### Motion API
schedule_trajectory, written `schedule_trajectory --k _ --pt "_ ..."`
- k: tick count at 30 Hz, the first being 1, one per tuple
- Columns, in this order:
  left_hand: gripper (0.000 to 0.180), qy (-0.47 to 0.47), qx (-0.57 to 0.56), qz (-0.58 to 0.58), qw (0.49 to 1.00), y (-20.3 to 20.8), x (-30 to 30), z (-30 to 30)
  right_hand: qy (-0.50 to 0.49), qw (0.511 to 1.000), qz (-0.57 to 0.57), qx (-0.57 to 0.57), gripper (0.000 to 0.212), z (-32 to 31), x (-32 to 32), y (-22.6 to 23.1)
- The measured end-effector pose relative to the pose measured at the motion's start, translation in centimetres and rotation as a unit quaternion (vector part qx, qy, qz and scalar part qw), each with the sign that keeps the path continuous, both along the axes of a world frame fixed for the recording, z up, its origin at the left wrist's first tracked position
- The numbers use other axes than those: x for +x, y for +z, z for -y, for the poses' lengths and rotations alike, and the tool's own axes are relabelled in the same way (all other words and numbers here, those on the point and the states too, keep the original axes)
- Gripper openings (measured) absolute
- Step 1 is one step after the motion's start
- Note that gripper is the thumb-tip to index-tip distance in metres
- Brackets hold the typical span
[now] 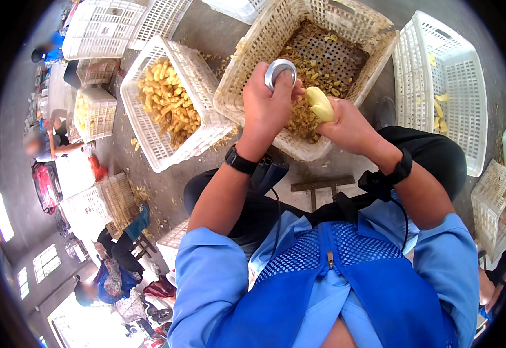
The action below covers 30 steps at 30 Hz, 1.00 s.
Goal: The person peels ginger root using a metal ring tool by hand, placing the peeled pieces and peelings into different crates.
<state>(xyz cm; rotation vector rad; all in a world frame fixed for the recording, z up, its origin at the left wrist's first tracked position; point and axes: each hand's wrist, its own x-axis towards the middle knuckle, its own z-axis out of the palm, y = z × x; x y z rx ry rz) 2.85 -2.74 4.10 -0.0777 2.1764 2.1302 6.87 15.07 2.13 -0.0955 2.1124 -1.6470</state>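
Note:
My left hand (261, 107) is closed on a silver round metal tool (272, 74), with its ring-shaped end facing up. What lies under the fingers is hidden. In my right hand (348, 129) is a smooth, pale yellow oval piece of produce (319, 104), its kind unclear, gripped at its lower end. The two hands are close together, with the left fingertips near the piece's upper left side. Both are over a stained white plastic crate (244, 64) holding yellow scraps and brownish peelings (306, 123).
A white crate (143, 142) of yellow-brown produce (169, 101) stands left. Another crate (412, 75), at right, holds a few pale yellow pieces (440, 110). By my knees is a low wooden bar (322, 183). Stacked crates (105, 29) and several people (111, 281) are farther left.

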Motion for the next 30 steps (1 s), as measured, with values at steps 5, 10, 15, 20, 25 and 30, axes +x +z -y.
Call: schedule_trajectory --k 5,10,15,20,25,30 --pt "0.013 -0.093 -0.253 -0.138 0.953 0.7 0.9 -0.5 -0.004 1.000 0.000 -0.005 0.018 -0.5 0.0 -0.8" --pt "0.018 -0.029 0.007 0.006 1.000 -0.3 -0.1 0.2 0.003 0.987 0.107 -0.122 0.011 -0.4 -0.2 -0.8" --pt "0.017 -0.086 -0.144 -0.100 0.981 0.3 0.2 0.0 -0.014 0.950 0.229 -0.212 0.006 -0.8 -0.4 0.0" --pt "0.016 0.023 -0.157 -0.134 0.978 -1.3 -0.6 0.7 0.005 0.891 0.320 -0.321 0.010 -1.0 -0.5 0.6" --pt "0.014 -0.026 -0.064 -0.078 0.995 0.5 0.5 -0.4 -0.010 0.876 0.325 -0.355 0.011 -1.3 -0.6 0.2" --pt "0.014 0.022 -0.094 -0.088 0.991 -0.4 -0.1 0.4 -0.024 0.943 0.233 -0.236 0.012 -1.1 -0.7 -0.6"
